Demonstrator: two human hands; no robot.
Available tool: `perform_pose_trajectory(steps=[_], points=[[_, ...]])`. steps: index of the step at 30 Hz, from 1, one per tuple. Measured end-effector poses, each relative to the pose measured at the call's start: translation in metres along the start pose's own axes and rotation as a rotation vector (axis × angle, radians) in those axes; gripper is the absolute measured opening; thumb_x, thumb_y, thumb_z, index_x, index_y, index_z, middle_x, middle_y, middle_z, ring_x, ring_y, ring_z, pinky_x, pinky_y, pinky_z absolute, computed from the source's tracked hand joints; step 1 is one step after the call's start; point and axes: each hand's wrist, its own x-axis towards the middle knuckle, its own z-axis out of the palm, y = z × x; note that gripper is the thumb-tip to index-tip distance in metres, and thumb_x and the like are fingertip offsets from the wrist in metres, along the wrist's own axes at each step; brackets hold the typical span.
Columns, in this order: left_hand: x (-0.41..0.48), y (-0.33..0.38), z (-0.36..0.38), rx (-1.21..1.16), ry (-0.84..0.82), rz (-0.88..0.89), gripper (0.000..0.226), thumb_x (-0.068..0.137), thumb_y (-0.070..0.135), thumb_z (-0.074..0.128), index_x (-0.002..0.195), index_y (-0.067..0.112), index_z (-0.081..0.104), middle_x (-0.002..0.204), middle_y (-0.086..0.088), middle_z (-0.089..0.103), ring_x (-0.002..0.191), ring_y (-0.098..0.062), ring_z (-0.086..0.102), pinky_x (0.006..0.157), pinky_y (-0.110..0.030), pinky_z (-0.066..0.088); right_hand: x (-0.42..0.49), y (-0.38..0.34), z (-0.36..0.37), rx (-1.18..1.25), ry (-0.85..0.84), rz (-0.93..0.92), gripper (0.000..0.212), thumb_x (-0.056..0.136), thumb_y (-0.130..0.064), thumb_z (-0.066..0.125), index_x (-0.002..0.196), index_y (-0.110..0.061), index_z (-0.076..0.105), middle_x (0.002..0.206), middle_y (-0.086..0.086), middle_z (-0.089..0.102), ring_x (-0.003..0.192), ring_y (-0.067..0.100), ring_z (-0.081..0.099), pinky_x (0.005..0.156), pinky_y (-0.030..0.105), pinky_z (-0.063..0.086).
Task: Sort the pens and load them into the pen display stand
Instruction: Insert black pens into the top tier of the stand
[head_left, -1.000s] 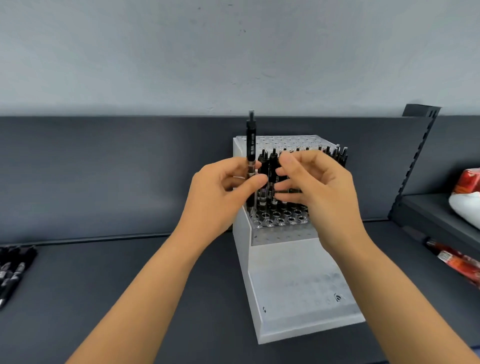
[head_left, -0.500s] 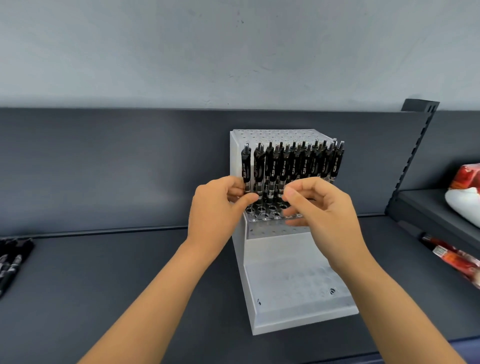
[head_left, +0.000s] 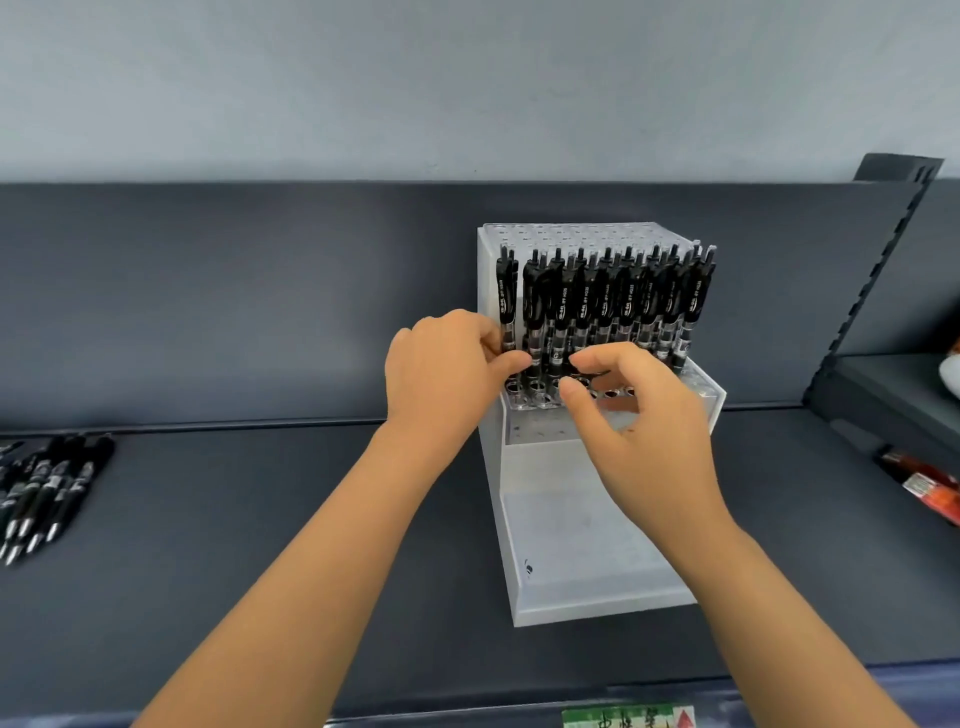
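Note:
A white stepped pen display stand (head_left: 582, 545) sits on the dark shelf. Its upper tier holds several upright black pens (head_left: 613, 296) in rows. My left hand (head_left: 441, 374) pinches the lower barrel of the leftmost black pen (head_left: 506, 296), which stands in a hole at the stand's left edge. My right hand (head_left: 639, 415) hovers in front of the row with fingers curled and apart, thumb and forefinger close to the pens' lower ends; nothing is visibly held in it. Loose black pens (head_left: 47, 488) lie in a pile at the far left of the shelf.
The dark shelf (head_left: 260, 519) has a back panel behind the stand. A slotted upright (head_left: 883, 270) divides off a right bay holding red and white packets (head_left: 930, 488). A green label (head_left: 623, 719) sits on the shelf's front edge.
One second ago my left hand held a pen raised above the row; it has lowered the pen into the leftmost hole. My right hand has dropped from the pen tops to their lower ends.

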Motion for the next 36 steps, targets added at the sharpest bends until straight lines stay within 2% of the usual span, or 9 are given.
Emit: perform_pose_trajectory(steps=[2,5,8,10,14,21,25,29,36], points=[[-0.002,0.002,0.000,0.102,-0.012,0.006,0.042,0.085,0.057,0.058,0.063,0.022,0.057,0.060,0.005,0.056,0.064,-0.020,0.054,0.070,-0.032,0.041,-0.001,0.001,0.001,-0.156,-0.005,-0.076,0.018,0.090,-0.024,0.061,0.108,-0.018,0.062,0.102,-0.010,0.061,0.098,0.006,0.055,0.085,0.022,0.044],[-0.004,0.003,0.002,0.194,-0.008,0.015,0.045,0.090,0.056,0.052,0.058,0.024,0.047,0.059,0.006,0.050,0.067,-0.019,0.047,0.072,-0.032,0.036,-0.001,0.004,0.006,-0.346,-0.040,-0.162,0.027,0.090,-0.024,0.062,0.115,-0.012,0.060,0.108,0.001,0.062,0.102,0.020,0.054,0.087,0.027,0.040],[-0.007,0.005,0.003,0.217,-0.007,0.024,0.036,0.091,0.052,0.054,0.066,0.026,0.056,0.060,0.007,0.050,0.070,-0.018,0.045,0.073,-0.030,0.031,-0.003,0.003,0.013,-0.421,-0.060,-0.188,0.029,0.088,-0.023,0.063,0.114,-0.010,0.060,0.108,0.005,0.062,0.099,0.024,0.055,0.086,0.029,0.040],[-0.007,0.006,0.002,0.203,-0.017,0.019,0.033,0.089,0.050,0.056,0.068,0.026,0.058,0.059,0.007,0.049,0.071,-0.018,0.046,0.074,-0.031,0.031,-0.004,0.000,0.016,-0.448,-0.081,-0.179,0.029,0.088,-0.023,0.063,0.113,-0.010,0.061,0.107,0.006,0.061,0.098,0.025,0.054,0.085,0.033,0.042],[-0.004,0.004,0.000,0.148,-0.035,0.041,0.031,0.088,0.048,0.058,0.076,0.022,0.068,0.073,0.004,0.065,0.077,-0.019,0.057,0.076,-0.032,0.031,-0.010,-0.009,0.021,-0.493,-0.097,-0.145,0.029,0.088,-0.024,0.063,0.114,-0.010,0.060,0.107,0.006,0.061,0.098,0.026,0.055,0.086,0.034,0.042],[0.003,-0.005,0.001,0.187,-0.064,0.214,0.029,0.097,0.044,0.045,0.081,0.019,0.048,0.090,-0.002,0.064,0.090,-0.024,0.056,0.077,-0.034,0.032,-0.022,-0.027,0.015,-0.521,-0.053,-0.045,0.031,0.090,-0.029,0.062,0.117,-0.013,0.059,0.112,0.001,0.059,0.105,0.020,0.052,0.088,0.023,0.035],[0.002,-0.005,-0.001,0.099,-0.070,0.180,0.029,0.090,0.045,0.056,0.088,0.016,0.062,0.088,0.001,0.066,0.089,-0.023,0.060,0.079,-0.035,0.035,-0.027,-0.032,0.006,-0.540,-0.056,-0.020,0.031,0.091,-0.031,0.061,0.117,-0.016,0.059,0.113,-0.002,0.058,0.104,0.015,0.051,0.079,0.012,0.026],[-0.002,-0.001,-0.007,-0.124,-0.007,0.117,0.027,0.084,0.049,0.062,0.093,0.024,0.065,0.086,0.010,0.067,0.083,-0.015,0.062,0.085,-0.036,0.044,-0.024,-0.031,-0.002,-0.562,-0.081,-0.018,0.035,0.092,-0.034,0.058,0.122,-0.017,0.057,0.118,-0.003,0.057,0.110,0.015,0.050,0.084,0.016,0.030],[-0.003,0.000,-0.005,-0.105,0.002,0.088,0.028,0.094,0.040,0.050,0.087,0.016,0.062,0.084,0.002,0.068,0.081,-0.022,0.061,0.079,-0.041,0.048,-0.014,-0.024,-0.006,-0.590,-0.135,-0.048,0.039,0.092,-0.034,0.057,0.127,-0.016,0.054,0.122,-0.001,0.057,0.112,0.018,0.050,0.091,0.022,0.034]])
